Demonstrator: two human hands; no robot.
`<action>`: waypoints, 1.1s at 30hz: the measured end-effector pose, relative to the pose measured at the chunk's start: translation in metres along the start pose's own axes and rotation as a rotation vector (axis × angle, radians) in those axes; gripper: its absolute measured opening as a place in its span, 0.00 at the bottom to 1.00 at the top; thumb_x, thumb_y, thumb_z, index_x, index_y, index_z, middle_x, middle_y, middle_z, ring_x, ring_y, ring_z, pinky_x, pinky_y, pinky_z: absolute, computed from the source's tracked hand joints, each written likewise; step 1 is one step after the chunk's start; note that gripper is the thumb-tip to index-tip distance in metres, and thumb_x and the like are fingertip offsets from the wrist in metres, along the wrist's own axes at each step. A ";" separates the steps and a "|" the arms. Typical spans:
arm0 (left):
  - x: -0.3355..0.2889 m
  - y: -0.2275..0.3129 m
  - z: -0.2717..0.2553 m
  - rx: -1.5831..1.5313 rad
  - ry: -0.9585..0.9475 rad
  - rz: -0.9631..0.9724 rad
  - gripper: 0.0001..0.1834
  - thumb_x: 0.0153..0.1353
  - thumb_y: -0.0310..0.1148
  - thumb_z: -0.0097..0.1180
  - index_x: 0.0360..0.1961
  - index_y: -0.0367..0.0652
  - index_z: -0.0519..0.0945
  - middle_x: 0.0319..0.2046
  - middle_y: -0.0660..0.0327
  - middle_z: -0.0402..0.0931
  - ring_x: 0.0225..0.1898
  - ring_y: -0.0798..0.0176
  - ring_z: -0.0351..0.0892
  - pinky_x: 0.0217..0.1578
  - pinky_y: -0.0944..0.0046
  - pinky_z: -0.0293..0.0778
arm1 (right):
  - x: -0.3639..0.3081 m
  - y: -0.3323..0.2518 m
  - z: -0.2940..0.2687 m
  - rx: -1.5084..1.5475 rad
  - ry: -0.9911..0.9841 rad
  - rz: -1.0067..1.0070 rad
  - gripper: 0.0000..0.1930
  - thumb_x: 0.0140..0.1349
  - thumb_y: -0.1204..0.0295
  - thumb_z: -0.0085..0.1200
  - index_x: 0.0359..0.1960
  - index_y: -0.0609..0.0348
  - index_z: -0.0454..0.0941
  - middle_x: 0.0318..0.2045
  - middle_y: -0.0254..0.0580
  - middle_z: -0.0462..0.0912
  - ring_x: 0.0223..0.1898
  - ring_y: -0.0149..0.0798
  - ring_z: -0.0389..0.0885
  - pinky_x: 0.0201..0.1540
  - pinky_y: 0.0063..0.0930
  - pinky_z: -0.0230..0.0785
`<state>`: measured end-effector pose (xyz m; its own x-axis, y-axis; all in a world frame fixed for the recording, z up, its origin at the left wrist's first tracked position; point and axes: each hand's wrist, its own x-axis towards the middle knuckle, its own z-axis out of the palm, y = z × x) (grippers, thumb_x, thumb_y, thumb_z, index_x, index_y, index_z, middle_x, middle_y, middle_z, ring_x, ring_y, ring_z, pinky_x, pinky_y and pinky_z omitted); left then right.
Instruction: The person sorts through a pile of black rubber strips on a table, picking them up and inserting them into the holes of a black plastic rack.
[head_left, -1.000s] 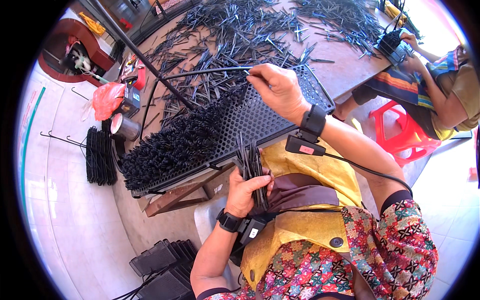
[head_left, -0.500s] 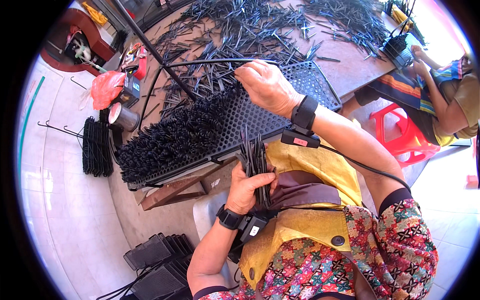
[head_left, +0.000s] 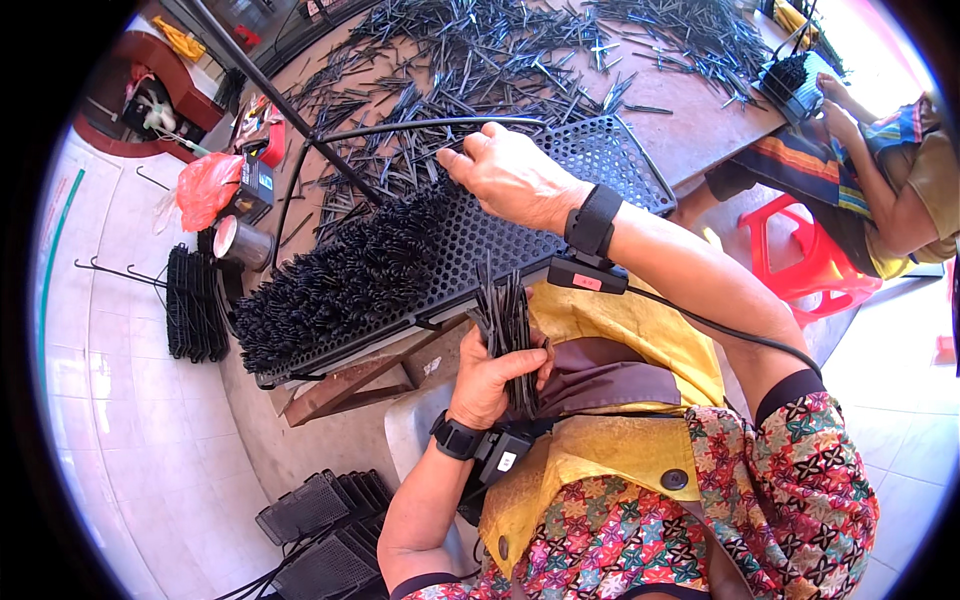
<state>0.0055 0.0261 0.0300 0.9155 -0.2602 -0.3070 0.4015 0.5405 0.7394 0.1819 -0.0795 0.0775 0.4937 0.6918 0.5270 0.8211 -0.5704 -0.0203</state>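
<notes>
Racks: a batch of black racks (head_left: pixel 195 305) with hooked wires is showing against the white tiles.
Left edge: a red plastic bag (head_left: pixel 212 190), a metal can (head_left: pixel 248 246) and a black box (head_left: pixel 257 187) are crowding the left edge of the table (head_left: pixel 685 140).
Below: black perforated trays (head_left: pixel 318 515) are stacking up well under the near left corner.
Tray: a long black perforated tray (head_left: pixel 462 262) is lying along the table's near edge; curled black pieces (head_left: pixel 335 285) are packing it from its left end to about the middle, while the holes toward its right end are showing bare.
Far side: loose black strips (head_left: pixel 450 85) are covering much of the table behind the tray, up to the far edge.
Left hand: the left hand (head_left: pixel 490 385) is closing round a bundle of black strips (head_left: pixel 507 325), thumb across them, just in front of the tray's near edge.
Right hand: the right hand (head_left: pixel 515 180) is hovering over the tray's far edge, beside the last curled pieces, its fingers bending; I cannot tell whether they are pinching anything.
Right corner: a co-worker (head_left: pixel 915 215) is sitting on a red stool (head_left: pixel 800 265) near the table's right edge, both hands (head_left: pixel 840 108) working at a small grey rack (head_left: pixel 800 100).
</notes>
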 end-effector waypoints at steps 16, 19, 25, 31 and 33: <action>-0.003 0.006 -0.001 0.156 -0.165 -0.053 0.32 0.47 0.20 0.61 0.55 0.37 0.63 0.26 0.58 0.75 0.23 0.64 0.74 0.23 0.67 0.71 | -0.043 -0.013 -0.039 1.234 -0.547 0.367 0.07 0.54 0.73 0.57 0.28 0.66 0.79 0.21 0.36 0.80 0.24 0.25 0.77 0.27 0.19 0.69; 0.000 0.005 -0.001 0.127 -0.086 -0.054 0.34 0.46 0.21 0.61 0.56 0.38 0.63 0.26 0.56 0.75 0.23 0.63 0.74 0.22 0.67 0.71 | -0.048 -0.007 -0.035 1.315 -0.416 0.574 0.07 0.54 0.73 0.57 0.27 0.66 0.78 0.19 0.37 0.79 0.23 0.26 0.77 0.26 0.19 0.70; 0.005 0.002 -0.002 0.104 0.030 -0.048 0.34 0.44 0.19 0.59 0.56 0.41 0.64 0.25 0.55 0.75 0.22 0.61 0.74 0.21 0.66 0.71 | -0.047 0.025 -0.016 0.638 -0.083 0.606 0.10 0.52 0.72 0.58 0.33 0.67 0.76 0.19 0.45 0.78 0.21 0.38 0.78 0.22 0.28 0.69; 0.004 0.002 -0.001 0.090 0.041 -0.036 0.34 0.44 0.19 0.59 0.56 0.41 0.64 0.25 0.54 0.75 0.22 0.60 0.74 0.20 0.65 0.70 | -0.068 0.022 -0.010 0.026 0.079 0.139 0.14 0.50 0.69 0.56 0.36 0.63 0.71 0.28 0.48 0.71 0.31 0.50 0.70 0.33 0.40 0.66; 0.004 0.002 0.000 0.080 0.023 -0.027 0.34 0.44 0.19 0.59 0.56 0.40 0.64 0.25 0.54 0.75 0.22 0.60 0.74 0.20 0.65 0.70 | -0.067 0.022 -0.010 0.080 0.069 -0.029 0.16 0.48 0.70 0.55 0.39 0.64 0.72 0.29 0.45 0.71 0.31 0.47 0.69 0.33 0.38 0.65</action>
<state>0.0094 0.0264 0.0302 0.9049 -0.2548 -0.3409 0.4238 0.4673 0.7759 0.1645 -0.1428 0.0501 0.4511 0.6737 0.5853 0.8561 -0.5120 -0.0705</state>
